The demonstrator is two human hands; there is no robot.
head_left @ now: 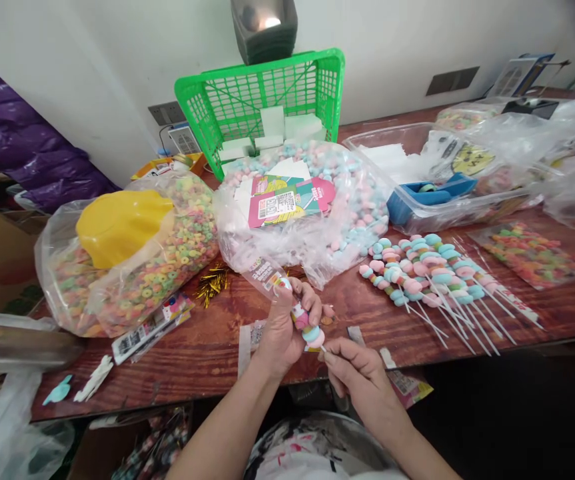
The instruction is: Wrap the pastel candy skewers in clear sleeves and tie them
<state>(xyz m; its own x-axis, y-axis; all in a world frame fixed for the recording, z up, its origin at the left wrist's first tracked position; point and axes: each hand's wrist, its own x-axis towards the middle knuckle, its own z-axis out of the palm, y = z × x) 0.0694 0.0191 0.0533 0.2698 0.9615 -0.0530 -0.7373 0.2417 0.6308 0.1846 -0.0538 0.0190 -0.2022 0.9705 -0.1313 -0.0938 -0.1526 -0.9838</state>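
Observation:
Above the table's front edge my left hand [283,328] is wrapped round a candy skewer [312,335] threaded with pink, blue and white sweets. A clear printed wrapper [262,275] reaches out beyond my left fingers; whether the skewer sits inside it I cannot tell. My right hand [356,367] pinches the skewer's white stick just below the lowest sweet. To the right lies a pile of similar candy skewers [432,270], their white sticks pointing towards me. Behind my hands stands a large clear bag of pink and blue sweets [362,200], with printed cards [287,203] on top.
A bag of ring sweets [182,230] holding a yellow scoop [122,223] stands left. Behind are a green basket [260,63] and a clear tub [417,217] with a blue tape dispenser [432,191]. Gummy sweets [537,250] lie right; a metal flask [17,343] is far left.

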